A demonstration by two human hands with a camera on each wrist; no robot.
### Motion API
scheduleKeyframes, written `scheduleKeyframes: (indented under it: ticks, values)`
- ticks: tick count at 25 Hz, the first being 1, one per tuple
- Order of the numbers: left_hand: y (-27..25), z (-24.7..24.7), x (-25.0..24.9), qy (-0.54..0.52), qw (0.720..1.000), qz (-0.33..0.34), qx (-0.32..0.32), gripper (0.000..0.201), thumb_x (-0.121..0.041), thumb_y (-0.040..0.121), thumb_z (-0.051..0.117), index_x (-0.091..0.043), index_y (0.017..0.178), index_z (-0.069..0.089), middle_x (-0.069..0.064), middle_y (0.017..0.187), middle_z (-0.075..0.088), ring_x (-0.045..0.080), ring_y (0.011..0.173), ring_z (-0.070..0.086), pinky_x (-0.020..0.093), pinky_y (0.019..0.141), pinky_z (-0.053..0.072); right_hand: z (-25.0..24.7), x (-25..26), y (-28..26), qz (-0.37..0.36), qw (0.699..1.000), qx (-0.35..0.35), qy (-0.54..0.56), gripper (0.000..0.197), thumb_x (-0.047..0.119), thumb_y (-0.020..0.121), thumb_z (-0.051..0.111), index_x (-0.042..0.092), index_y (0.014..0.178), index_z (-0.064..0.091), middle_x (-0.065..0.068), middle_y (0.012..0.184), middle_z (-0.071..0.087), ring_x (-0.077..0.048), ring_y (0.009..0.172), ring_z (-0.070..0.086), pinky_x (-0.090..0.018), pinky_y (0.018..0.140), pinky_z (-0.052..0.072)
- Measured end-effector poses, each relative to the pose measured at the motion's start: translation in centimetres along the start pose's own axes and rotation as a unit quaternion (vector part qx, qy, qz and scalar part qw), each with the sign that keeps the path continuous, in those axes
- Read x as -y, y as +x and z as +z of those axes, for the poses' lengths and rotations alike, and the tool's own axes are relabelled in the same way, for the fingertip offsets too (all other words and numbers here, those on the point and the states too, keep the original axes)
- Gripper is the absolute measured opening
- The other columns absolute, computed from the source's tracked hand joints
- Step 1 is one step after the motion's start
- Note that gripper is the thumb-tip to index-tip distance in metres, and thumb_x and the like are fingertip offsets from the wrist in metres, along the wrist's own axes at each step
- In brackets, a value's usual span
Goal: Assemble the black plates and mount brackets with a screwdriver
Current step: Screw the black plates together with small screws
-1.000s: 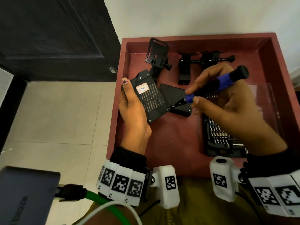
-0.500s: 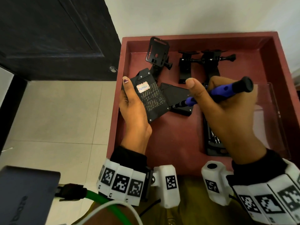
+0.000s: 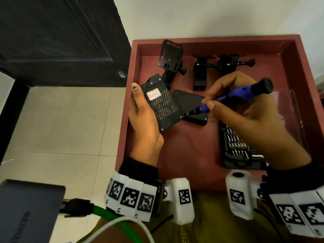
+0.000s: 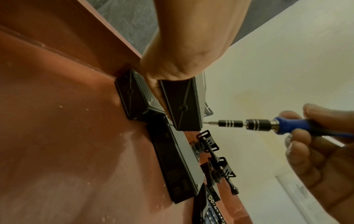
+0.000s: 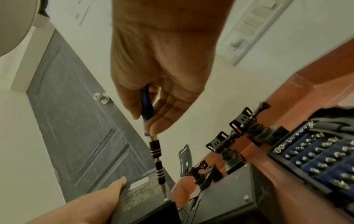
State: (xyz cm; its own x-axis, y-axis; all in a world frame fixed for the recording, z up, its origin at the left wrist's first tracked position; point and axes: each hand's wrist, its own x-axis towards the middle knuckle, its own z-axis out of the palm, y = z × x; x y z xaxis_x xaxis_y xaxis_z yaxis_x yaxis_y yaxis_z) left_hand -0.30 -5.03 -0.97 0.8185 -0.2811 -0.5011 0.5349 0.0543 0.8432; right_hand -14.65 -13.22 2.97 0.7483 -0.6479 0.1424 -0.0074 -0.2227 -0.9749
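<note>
a red tray point(image 3: 306, 67) is the landmark here. at the tray's left wall, the left hand point(image 3: 143, 116) holds a vented black plate point(image 3: 162, 104) tilted up, grip clamped on its edge. a second ago the right hand point(image 3: 245, 120) held the blue screwdriver point(image 3: 233, 96) just off the plate; now the tip has come down onto a screw at the plate's right corner, grip clamped on the handle, so driving that screw looks ready to begin. in the tray: a second black plate point(image 3: 191, 106) lying flat at its middle, three mount brackets point(image 3: 222, 63) along its far wall, and an open bit case point(image 3: 235, 148) near its front right.
</note>
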Motion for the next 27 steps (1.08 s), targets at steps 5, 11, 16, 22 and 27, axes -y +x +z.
scheduleKeyframes:
  ticks: [5,11,16,22,27]
  values:
    - [0.0,0.1,0.0,-0.005,1.0,-0.004,0.012,0.049,-0.051,0.096,0.043,-0.016,0.127,0.058,0.007,0.112,0.07,0.022,0.098,0.069,0.045,0.084,0.058,1.1,0.2,-0.2,-0.028,0.984,-0.151,-0.086,0.027,0.032,0.079,0.073,0.01,0.081,0.057,-0.009,0.07,0.066,-0.017,0.058,0.067,-0.022,0.056,0.053]
    - [0.1,0.0,0.2,-0.012,1.0,-0.006,0.017,0.051,-0.053,0.095,0.042,-0.016,0.128,0.057,0.009,0.113,0.07,0.024,0.101,0.069,0.048,0.084,0.057,2.1,0.3,-0.4,-0.037,0.945,-0.279,-0.165,0.042,0.049,0.078,0.069,0.024,0.064,0.038,0.006,0.054,0.047,-0.01,0.05,0.047,-0.011,0.054,0.038]
    - [0.2,-0.1,0.3,-0.009,1.0,-0.015,0.021,0.051,-0.055,0.094,0.043,-0.019,0.127,0.057,0.007,0.114,0.069,0.023,0.102,0.068,0.049,0.085,0.057,1.9,0.3,0.1,-0.039,0.936,-0.344,-0.064,0.034,0.036,0.087,0.066,0.026,0.067,0.04,0.002,0.056,0.052,-0.022,0.054,0.059,-0.029,0.057,0.05]
    - [0.5,0.0,0.2,-0.01,0.999,-0.045,0.028,0.055,-0.06,0.093,0.041,-0.019,0.126,0.059,0.005,0.109,0.071,0.02,0.095,0.07,0.042,0.078,0.06,1.0,-1.5,0.8,0.085,0.976,-0.196,0.044,0.02,0.018,0.095,0.056,0.012,0.078,0.046,-0.001,0.071,0.058,-0.005,0.051,0.05,-0.017,0.054,0.046]
    - [0.5,0.1,0.1,-0.023,0.993,-0.081,0.079,0.069,-0.068,0.089,0.037,-0.014,0.123,0.062,0.012,0.112,0.07,0.028,0.101,0.068,0.047,0.084,0.057,2.8,-2.9,0.6,0.201,0.978,-0.05,0.031,0.035,0.01,0.079,0.072,0.015,0.071,0.038,-0.009,0.074,0.068,-0.015,0.065,0.059,-0.028,0.059,0.048]
